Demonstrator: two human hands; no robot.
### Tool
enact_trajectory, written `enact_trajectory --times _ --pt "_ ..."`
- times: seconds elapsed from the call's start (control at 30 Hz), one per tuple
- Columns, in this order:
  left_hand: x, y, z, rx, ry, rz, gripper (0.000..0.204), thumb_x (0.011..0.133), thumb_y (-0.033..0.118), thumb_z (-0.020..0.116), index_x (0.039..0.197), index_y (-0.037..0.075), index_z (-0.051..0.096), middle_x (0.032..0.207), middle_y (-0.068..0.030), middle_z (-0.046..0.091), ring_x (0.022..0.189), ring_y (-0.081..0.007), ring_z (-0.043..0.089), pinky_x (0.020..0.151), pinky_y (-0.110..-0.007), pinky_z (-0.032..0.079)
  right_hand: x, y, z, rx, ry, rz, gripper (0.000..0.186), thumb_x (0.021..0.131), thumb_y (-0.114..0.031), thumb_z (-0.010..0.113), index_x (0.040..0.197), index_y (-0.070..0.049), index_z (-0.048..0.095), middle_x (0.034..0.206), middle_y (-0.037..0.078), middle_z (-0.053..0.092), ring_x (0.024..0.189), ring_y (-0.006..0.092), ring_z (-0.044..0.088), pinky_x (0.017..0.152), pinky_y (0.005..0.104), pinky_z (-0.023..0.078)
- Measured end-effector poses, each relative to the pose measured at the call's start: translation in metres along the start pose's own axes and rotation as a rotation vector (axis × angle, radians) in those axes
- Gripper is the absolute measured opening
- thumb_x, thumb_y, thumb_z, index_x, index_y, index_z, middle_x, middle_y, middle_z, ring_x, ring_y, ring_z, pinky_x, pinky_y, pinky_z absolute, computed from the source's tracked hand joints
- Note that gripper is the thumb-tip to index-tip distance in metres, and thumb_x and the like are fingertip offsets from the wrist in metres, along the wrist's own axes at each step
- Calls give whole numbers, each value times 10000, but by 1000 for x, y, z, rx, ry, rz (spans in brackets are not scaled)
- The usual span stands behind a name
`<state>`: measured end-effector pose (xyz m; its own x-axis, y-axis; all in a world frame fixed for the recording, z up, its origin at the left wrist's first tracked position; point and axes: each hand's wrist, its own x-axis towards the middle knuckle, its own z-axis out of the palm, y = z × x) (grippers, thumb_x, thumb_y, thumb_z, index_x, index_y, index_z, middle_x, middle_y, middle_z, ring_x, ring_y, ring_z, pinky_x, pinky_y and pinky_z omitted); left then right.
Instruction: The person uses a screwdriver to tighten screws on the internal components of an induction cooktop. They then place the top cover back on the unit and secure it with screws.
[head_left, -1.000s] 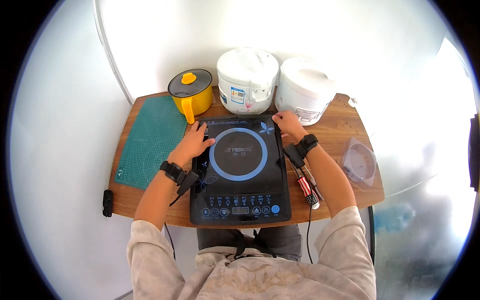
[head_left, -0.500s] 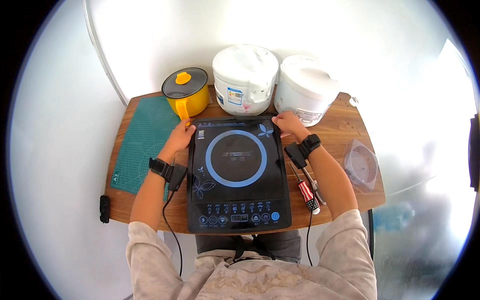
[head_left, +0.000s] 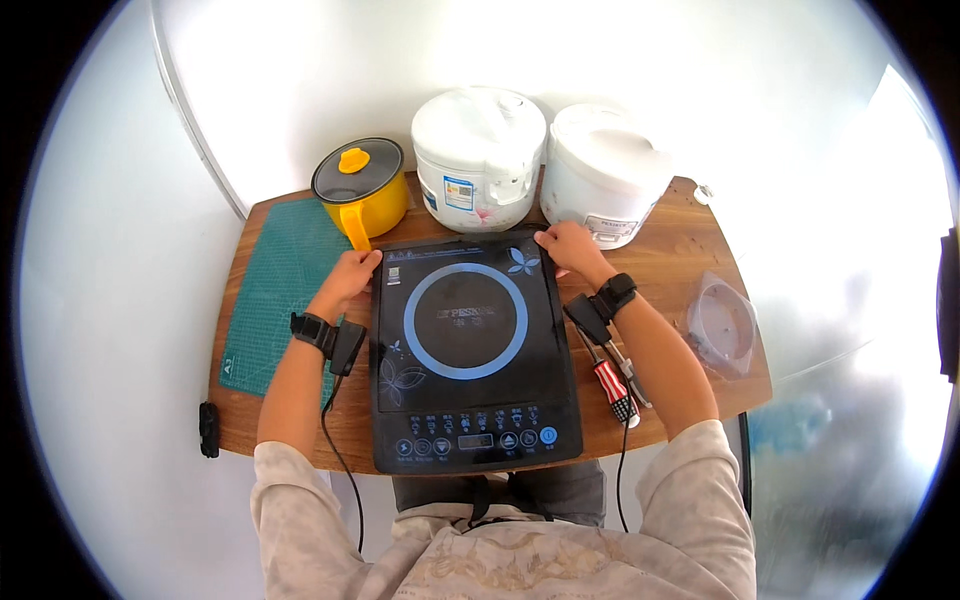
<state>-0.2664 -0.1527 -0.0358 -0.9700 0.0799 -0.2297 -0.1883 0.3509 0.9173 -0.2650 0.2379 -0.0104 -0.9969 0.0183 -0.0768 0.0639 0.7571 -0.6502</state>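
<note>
A black induction cooker (head_left: 465,350) with a blue ring and touch buttons lies at the front middle of the wooden table. My left hand (head_left: 349,272) is closed on its upper left edge, just below the handle of a yellow lidded pot (head_left: 390,195). My right hand (head_left: 568,250) grips the upper right edge, in front of a white rice cooker (head_left: 595,165). Both wrists wear black strap devices with cables. A screwdriver with a red-and-white striped handle (head_left: 610,385) lies beside the cooker's right side, partly under a cable, with another slim tool next to it.
A second white rice cooker (head_left: 465,140) stands at the back middle of the table (head_left: 700,240). A green cutting mat (head_left: 265,310) lies on the left, a clear plastic container (head_left: 720,325) on the right. Pale walls enclose the back and sides. A small black object (head_left: 208,430) hangs by the front left edge.
The induction cooker has shifted toward me, its front now lower in view. My left hand has left the top surface and taken hold of the left edge; my right hand still holds the other side.
</note>
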Motion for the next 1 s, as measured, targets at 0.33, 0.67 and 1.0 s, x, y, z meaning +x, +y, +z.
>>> enact_trajectory --times 0.33,0.67,1.0 --pt "-37 -7 -11 166 -116 -30 546 1059 482 521 1230 -25 629 947 -87 699 736 -188 670 602 -345 568 -58 -2 -2 268 -234 175 627 1017 -501 553 1051 113 677 815 186 720 644 272 739 505 361 626" --pt "-255 15 79 635 37 783 346 824 162 768 1123 48 636 1126 -167 588 1063 -364 586 929 -455 498 -189 7 -8 301 -395 112 606 991 -340 693 1342 80 434 915 173 717 673 212 719 538 306 601" --pt "-306 -22 158 963 236 913 741 682 232 888 1358 194 587 1446 -147 524 1241 -380 520 1040 -584 403 -214 -15 7 599 -296 54 433 948 -267 755 1117 37 497 840 110 686 563 149 652 433 272 508"
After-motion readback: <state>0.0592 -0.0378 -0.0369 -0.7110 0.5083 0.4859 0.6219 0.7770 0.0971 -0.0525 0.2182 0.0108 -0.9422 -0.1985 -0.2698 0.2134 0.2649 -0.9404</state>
